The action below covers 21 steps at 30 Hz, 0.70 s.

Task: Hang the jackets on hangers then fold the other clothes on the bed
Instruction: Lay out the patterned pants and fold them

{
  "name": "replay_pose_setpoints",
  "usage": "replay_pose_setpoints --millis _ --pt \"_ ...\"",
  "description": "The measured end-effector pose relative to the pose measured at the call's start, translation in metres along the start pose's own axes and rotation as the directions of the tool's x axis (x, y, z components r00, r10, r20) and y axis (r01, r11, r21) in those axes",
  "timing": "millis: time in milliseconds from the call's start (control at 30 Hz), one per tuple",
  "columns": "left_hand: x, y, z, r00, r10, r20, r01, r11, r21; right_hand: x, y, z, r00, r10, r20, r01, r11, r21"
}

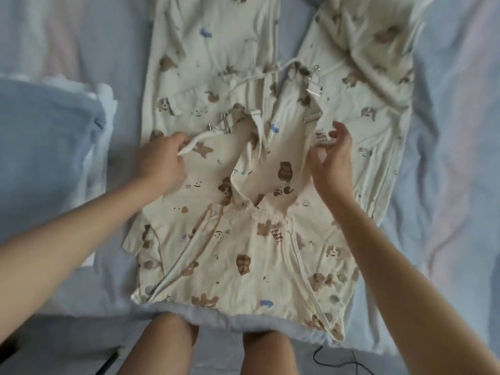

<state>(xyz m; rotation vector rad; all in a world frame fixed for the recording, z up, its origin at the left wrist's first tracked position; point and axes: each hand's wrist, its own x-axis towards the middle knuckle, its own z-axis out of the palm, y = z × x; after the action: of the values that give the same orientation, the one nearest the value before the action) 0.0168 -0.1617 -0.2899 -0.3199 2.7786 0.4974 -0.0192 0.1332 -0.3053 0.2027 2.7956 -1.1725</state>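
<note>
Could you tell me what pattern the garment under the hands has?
The cream garment carries brown bear prints with small blue accents; head view.

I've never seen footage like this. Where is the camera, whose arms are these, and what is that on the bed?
There is no machine here: a person wears a camera on the head, so this single picture looks down along their own arms. A cream bear-print garment with metal buckles lies spread on a blue bed sheet. The left hand pinches a cream strap of the garment. The right hand hovers open above the cloth, holding nothing.
</note>
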Motion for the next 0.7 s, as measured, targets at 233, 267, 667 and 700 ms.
replay_pose_setpoints --millis 233,267,667,700 --pt "0.114 0.047 -0.098 0.934 0.261 -0.243 -0.278 0.96 -0.035 0.136 -0.052 0.012 0.99 0.089 0.109 -0.099 0.99 0.098" --pt "0.132 0.052 -0.102 0.919 0.278 -0.279 -0.298 0.954 -0.033 0.145 -0.057 0.018 0.994 0.014 0.108 -0.006 0.997 -0.074" --pt "0.234 0.088 -0.117 0.914 -0.365 0.179 0.406 0.821 -0.402 0.174 -0.074 0.002 0.982 -0.166 -0.086 0.152 0.978 -0.144" --pt "0.234 0.088 -0.117 0.916 -0.354 0.191 0.402 0.811 -0.425 0.179 -0.079 -0.009 0.996 -0.021 -0.083 0.021 1.0 -0.008"
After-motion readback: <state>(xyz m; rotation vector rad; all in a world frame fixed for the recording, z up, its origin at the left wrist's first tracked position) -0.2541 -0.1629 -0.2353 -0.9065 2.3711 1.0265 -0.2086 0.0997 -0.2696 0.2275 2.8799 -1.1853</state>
